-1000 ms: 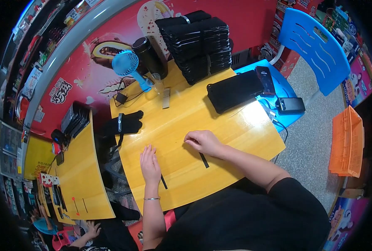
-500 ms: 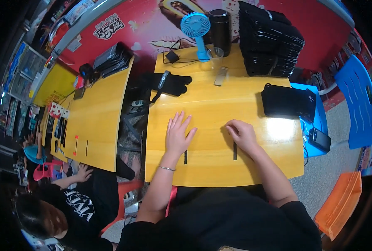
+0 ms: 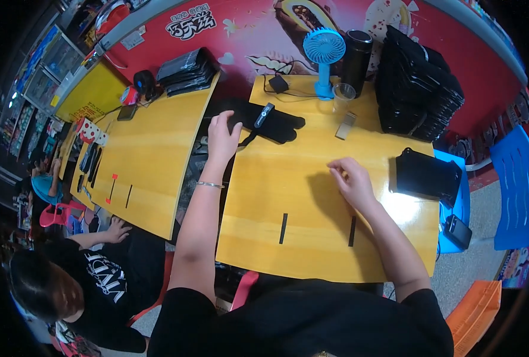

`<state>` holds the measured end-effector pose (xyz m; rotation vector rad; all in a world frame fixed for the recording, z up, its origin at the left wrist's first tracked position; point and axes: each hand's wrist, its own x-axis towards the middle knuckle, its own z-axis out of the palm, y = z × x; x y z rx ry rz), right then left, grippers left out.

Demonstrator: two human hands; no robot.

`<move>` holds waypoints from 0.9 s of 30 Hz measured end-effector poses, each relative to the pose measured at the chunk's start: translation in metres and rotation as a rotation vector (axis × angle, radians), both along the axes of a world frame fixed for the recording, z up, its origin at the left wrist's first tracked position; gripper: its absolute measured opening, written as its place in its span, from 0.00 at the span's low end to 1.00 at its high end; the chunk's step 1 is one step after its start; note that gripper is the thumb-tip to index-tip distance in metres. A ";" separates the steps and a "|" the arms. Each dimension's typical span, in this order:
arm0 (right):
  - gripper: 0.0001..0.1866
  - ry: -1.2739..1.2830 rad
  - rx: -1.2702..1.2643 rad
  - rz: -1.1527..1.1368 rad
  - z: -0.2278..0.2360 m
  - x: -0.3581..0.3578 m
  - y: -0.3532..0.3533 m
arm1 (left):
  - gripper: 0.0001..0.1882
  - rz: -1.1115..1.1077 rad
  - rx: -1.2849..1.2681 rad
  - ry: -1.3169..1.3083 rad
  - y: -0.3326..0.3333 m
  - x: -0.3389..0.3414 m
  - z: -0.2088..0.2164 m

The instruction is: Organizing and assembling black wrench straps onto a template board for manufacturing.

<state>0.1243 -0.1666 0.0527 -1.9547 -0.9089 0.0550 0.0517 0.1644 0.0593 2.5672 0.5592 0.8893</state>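
My left hand [image 3: 224,135] is raised beside a flat black fabric piece [image 3: 283,126] with rounded lobes, over the table's left edge. Its thumb stands apart from the bent fingers, and I see nothing in it. A dark band with a light mark [image 3: 265,116] lies across the fabric. Above the middle right of the yellow table [image 3: 264,196], my right hand [image 3: 353,183] has its fingers curled in toward the thumb and holds nothing I can see. Two short black strips [image 3: 283,228] lie on the tabletop near me.
A blue fan [image 3: 324,56], a black bottle [image 3: 356,62], a clear cup [image 3: 343,93] and stacked black packages [image 3: 419,89] stand at the back. A black pouch [image 3: 428,175] lies at the right edge. Another person [image 3: 92,279] sits at the left beside a second table [image 3: 157,154].
My left hand has lifted off the tabletop and moved forward and left to the black fabric piece. My right hand stays curled over the table's right part. The view has shifted.
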 end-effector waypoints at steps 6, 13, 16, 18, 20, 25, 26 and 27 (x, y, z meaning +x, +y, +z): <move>0.14 -0.290 0.089 0.133 0.001 0.053 0.106 | 0.18 0.098 0.000 -0.005 0.035 0.035 -0.031; 0.20 -0.586 -0.079 0.237 -0.012 0.069 0.191 | 0.29 0.142 -0.173 0.325 0.063 0.048 -0.037; 0.21 -0.585 -0.137 0.258 -0.020 0.076 0.201 | 0.30 0.156 -0.253 0.392 0.068 0.051 -0.043; 0.20 -0.528 -0.161 0.272 -0.030 0.083 0.207 | 0.30 0.157 -0.281 0.356 0.071 0.054 -0.049; 0.19 -0.472 -0.186 0.276 -0.039 0.094 0.208 | 0.29 0.169 -0.280 0.312 0.072 0.062 -0.053; 0.14 -0.318 -0.160 0.201 -0.038 0.084 0.223 | 0.26 0.065 -0.551 0.099 0.106 0.057 -0.082; 0.14 -0.316 -0.160 0.202 -0.037 0.082 0.225 | 0.25 0.028 -0.657 0.046 0.107 0.054 -0.083; 0.15 -0.266 -0.169 0.137 -0.036 0.082 0.225 | 0.24 -0.016 -0.762 -0.006 0.102 0.055 -0.081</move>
